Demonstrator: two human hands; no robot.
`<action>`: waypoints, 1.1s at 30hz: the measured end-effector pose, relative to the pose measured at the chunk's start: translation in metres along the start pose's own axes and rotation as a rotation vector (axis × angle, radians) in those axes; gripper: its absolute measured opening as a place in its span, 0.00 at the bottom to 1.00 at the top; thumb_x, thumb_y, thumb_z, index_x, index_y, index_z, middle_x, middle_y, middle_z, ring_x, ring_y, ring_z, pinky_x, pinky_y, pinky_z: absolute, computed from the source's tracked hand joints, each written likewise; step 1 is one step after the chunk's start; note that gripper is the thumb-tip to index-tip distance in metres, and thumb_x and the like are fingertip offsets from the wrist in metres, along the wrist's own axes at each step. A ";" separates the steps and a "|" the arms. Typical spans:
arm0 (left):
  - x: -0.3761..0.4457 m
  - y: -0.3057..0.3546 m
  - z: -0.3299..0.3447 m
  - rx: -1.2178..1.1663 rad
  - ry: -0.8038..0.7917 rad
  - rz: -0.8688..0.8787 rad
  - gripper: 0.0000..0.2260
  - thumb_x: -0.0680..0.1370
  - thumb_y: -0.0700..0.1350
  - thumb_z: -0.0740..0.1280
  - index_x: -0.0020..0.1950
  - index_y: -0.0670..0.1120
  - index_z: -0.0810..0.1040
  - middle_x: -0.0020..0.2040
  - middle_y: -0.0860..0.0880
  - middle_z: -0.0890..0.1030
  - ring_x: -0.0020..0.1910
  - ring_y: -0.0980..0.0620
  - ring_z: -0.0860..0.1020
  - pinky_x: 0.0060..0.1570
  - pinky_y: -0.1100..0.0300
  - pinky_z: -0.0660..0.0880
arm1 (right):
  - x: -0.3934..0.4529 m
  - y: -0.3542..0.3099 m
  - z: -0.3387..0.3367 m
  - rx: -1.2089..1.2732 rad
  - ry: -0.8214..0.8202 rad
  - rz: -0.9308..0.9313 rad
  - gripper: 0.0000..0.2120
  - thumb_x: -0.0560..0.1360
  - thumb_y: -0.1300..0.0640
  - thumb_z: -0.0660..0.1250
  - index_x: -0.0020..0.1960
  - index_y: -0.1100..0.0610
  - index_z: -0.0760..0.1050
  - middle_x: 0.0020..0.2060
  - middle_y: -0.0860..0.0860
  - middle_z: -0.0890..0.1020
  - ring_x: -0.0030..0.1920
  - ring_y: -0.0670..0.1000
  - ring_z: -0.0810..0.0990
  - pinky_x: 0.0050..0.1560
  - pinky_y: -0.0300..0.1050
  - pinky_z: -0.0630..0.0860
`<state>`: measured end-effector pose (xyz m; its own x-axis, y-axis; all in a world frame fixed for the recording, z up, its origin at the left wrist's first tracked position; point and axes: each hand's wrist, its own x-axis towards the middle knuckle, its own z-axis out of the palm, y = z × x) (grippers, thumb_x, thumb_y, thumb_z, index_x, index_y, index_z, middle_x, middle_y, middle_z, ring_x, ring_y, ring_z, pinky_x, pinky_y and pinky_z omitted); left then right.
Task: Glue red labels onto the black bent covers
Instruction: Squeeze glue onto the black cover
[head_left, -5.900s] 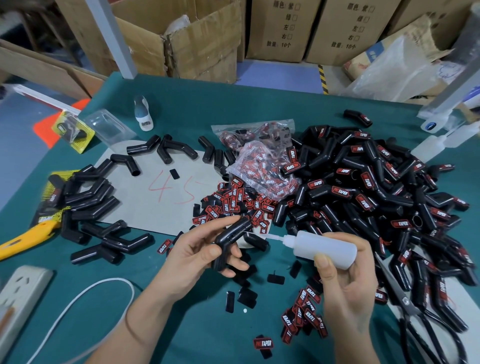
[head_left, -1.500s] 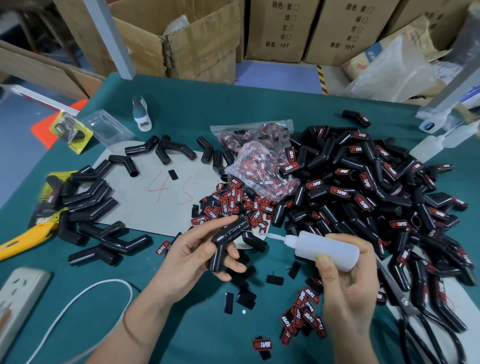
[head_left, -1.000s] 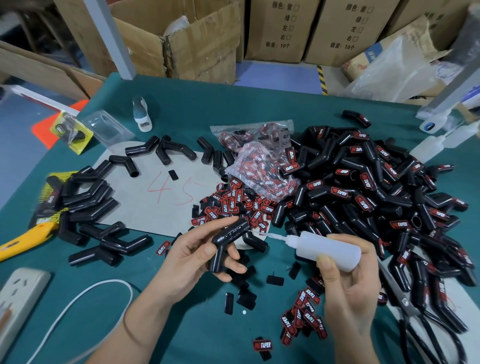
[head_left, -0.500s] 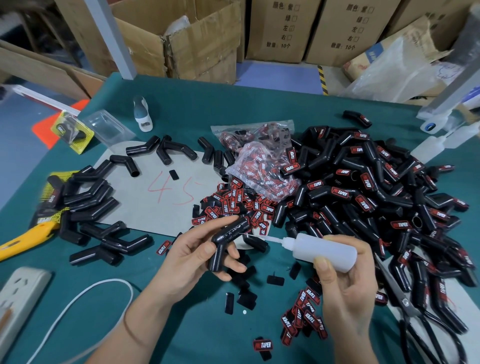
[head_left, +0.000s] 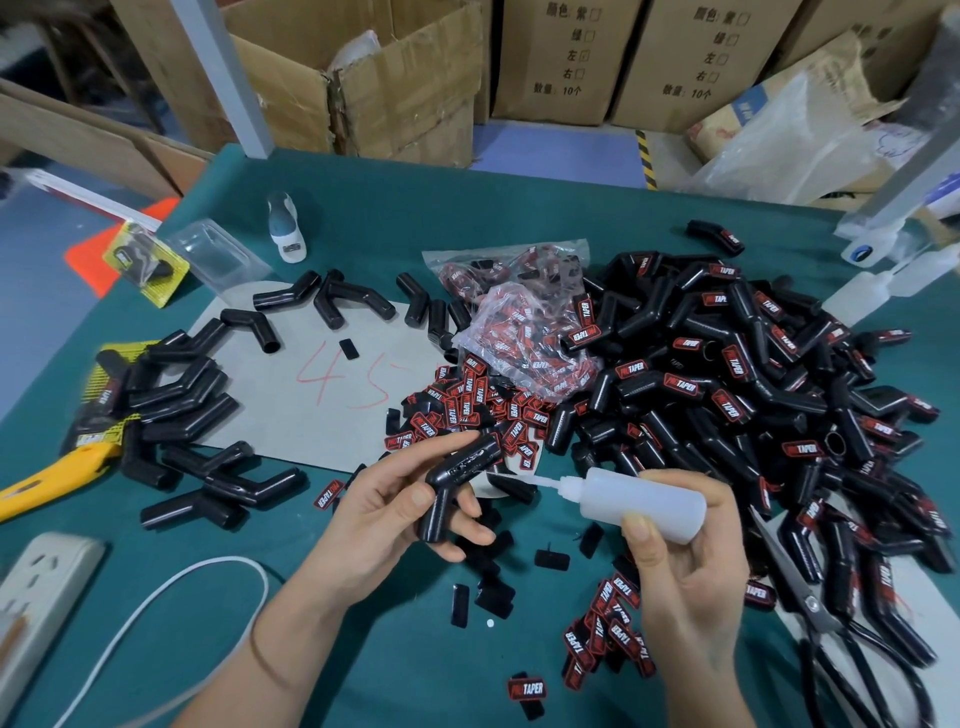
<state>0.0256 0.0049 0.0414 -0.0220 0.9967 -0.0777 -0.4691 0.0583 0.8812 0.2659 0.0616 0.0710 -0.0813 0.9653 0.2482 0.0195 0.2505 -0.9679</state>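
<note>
The right hand (head_left: 685, 566), gripping the glue bottle (head_left: 636, 503), has brought its nozzle back to the bent cover (head_left: 457, 478) the left hand (head_left: 395, 514) grips; gluing apparently continues, no label placed yet.

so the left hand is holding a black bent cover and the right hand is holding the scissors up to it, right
Not quite. The left hand does hold a black bent cover, but the right hand holds a white squeeze bottle, its nozzle pointed at the cover. The scissors lie on the table to the right, as the head view shows.
</note>
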 end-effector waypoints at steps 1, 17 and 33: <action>0.000 0.000 0.000 -0.001 0.001 -0.001 0.26 0.77 0.61 0.75 0.73 0.55 0.79 0.47 0.45 0.85 0.45 0.42 0.88 0.36 0.60 0.83 | 0.000 0.000 0.000 -0.001 0.002 0.001 0.14 0.74 0.49 0.70 0.57 0.35 0.77 0.52 0.42 0.82 0.47 0.42 0.82 0.44 0.32 0.79; 0.000 -0.003 -0.001 0.006 -0.007 0.000 0.26 0.77 0.60 0.74 0.74 0.54 0.78 0.47 0.44 0.85 0.46 0.41 0.88 0.37 0.58 0.84 | 0.000 0.001 0.000 0.010 0.002 -0.008 0.14 0.73 0.49 0.70 0.56 0.35 0.77 0.51 0.42 0.82 0.46 0.40 0.81 0.44 0.31 0.78; 0.000 -0.001 0.001 0.013 -0.006 0.006 0.26 0.76 0.60 0.75 0.73 0.55 0.79 0.47 0.45 0.85 0.46 0.41 0.88 0.38 0.58 0.84 | 0.000 -0.001 0.002 0.004 -0.036 -0.041 0.15 0.74 0.51 0.69 0.57 0.36 0.77 0.50 0.39 0.81 0.46 0.39 0.81 0.44 0.29 0.77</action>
<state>0.0268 0.0050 0.0409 -0.0192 0.9974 -0.0698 -0.4571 0.0533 0.8878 0.2643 0.0612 0.0719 -0.1181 0.9510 0.2858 0.0115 0.2891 -0.9572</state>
